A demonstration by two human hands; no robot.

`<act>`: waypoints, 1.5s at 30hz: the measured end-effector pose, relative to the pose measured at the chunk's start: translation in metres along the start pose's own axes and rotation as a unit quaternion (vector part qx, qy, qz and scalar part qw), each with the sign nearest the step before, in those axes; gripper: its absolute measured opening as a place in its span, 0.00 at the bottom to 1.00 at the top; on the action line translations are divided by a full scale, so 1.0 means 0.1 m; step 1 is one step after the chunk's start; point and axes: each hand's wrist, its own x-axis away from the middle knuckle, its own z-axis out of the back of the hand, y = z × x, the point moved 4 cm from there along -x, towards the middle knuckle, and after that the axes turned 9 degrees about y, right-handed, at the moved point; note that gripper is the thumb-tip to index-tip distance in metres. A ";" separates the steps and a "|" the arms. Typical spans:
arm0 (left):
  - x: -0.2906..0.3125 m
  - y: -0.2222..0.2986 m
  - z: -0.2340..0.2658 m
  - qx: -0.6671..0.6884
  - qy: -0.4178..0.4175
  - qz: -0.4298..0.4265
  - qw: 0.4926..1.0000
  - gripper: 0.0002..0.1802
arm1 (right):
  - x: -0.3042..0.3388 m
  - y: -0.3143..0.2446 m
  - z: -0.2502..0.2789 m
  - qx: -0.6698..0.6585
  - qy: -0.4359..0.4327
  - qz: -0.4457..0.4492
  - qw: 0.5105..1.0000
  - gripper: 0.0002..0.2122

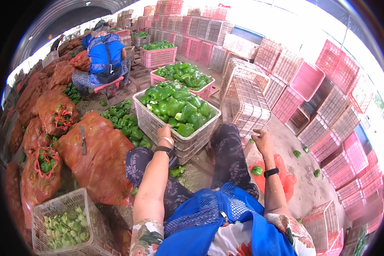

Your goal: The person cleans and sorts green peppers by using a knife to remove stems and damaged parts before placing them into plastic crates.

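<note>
My left hand (165,133) is closed at the near edge of a pale plastic crate (179,147). Its fingertips are partly hidden, so whether it grips the rim or something small is unclear. Green bell peppers (175,104) are heaped in that crate. To the right, beside my knee, my right hand (263,143) has its fingers curled together. A small green piece shows just below its fingertips; what it holds I cannot make out. Below this hand, a green pepper (257,170) lies by a red plastic bag (281,175) on the floor.
Red mesh sacks (94,158) crowd the left, one with a thin grey tool (82,140) on it. A crate (57,209) of pale green trimmings stands lower left. Loose peppers (126,121) lie behind. Stacked crates (247,98) line the right. A person in blue (106,55) sits ahead.
</note>
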 end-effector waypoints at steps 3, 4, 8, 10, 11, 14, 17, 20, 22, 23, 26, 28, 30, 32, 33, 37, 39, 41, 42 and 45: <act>0.33 -0.03 -0.22 0.012 -0.019 0.001 1.000 0.14 | 0.03 0.30 0.05 0.002 -0.011 -0.037 0.999 0.15; 0.24 -0.05 -0.20 0.008 -0.010 0.014 1.000 0.15 | 0.02 0.31 0.02 0.003 -0.013 -0.042 0.999 0.15; 0.09 -0.02 -0.03 0.069 -0.065 0.050 0.994 0.17 | -0.15 0.19 -0.15 0.011 -0.024 -0.053 0.998 0.15; 0.29 -0.13 -0.22 0.010 -0.070 0.094 0.993 0.17 | -0.33 0.41 -0.12 0.044 -0.018 -0.034 0.998 0.16; 0.16 -0.10 -0.13 0.004 -0.090 0.081 0.993 0.17 | -0.44 0.31 -0.18 0.051 -0.023 -0.028 0.998 0.16; 0.10 -0.10 -0.09 0.022 -0.088 0.061 0.994 0.11 | -0.78 0.25 -0.41 0.077 -0.047 -0.032 0.995 0.16; 0.20 -0.12 -0.15 0.033 -0.088 0.070 0.993 0.07 | -1.12 0.36 -0.71 0.112 -0.056 -0.015 0.992 0.15; 0.22 -0.11 -0.11 0.047 -0.061 0.054 0.996 0.04 | -1.46 0.46 -1.11 0.114 -0.010 0.040 0.993 0.12; 0.21 -0.11 -0.09 0.056 -0.061 0.052 0.995 0.05 | -1.74 0.56 -1.37 0.149 0.009 0.057 0.987 0.11; 0.24 -0.10 -0.06 0.059 -0.045 0.053 0.996 0.07 | -1.84 0.58 -1.54 0.160 0.012 0.071 0.985 0.10; 0.27 -0.06 0.03 0.056 -0.009 0.037 0.998 0.11 | -2.12 0.72 -1.95 0.210 -0.024 0.073 0.975 0.09; 0.24 -0.10 0.13 0.018 0.002 0.008 1.000 0.12 | -2.15 0.79 -2.13 0.222 0.017 0.096 0.970 0.11; 0.28 -0.09 0.14 0.005 -0.013 -0.012 1.000 0.10 | -2.22 1.01 -2.25 0.259 -0.056 0.020 0.964 0.14; 0.32 -0.11 0.18 -0.005 -0.003 -0.014 1.000 0.09 | -2.14 1.09 -2.33 0.311 -0.031 0.038 0.949 0.15; 0.28 -0.14 0.34 0.001 -0.004 -0.033 0.999 0.09 | -2.02 0.90 -2.36 0.311 -0.041 0.083 0.946 0.16; 0.35 -0.11 0.10 -0.004 -0.006 -0.033 0.999 0.08 | -2.05 1.46 -2.02 0.325 0.035 0.083 0.942 0.13; 0.38 -0.07 0.06 -0.022 0.001 -0.003 1.000 0.07 | -2.00 1.83 -1.74 0.293 0.043 0.125 0.947 0.15; 0.31 -0.05 0.27 -0.031 0.041 -0.066 0.997 0.07 | -2.00 1.80 -1.44 0.269 0.022 0.115 0.956 0.17; 0.39 0.06 0.21 -0.085 0.088 -0.126 0.984 0.08 | -1.99 1.85 -1.22 0.268 0.041 0.097 0.958 0.17; 0.68 0.50 -0.14 -0.237 0.129 -0.478 0.836 0.12 | -2.06 1.91 -0.40 0.243 0.105 0.061 0.962 0.16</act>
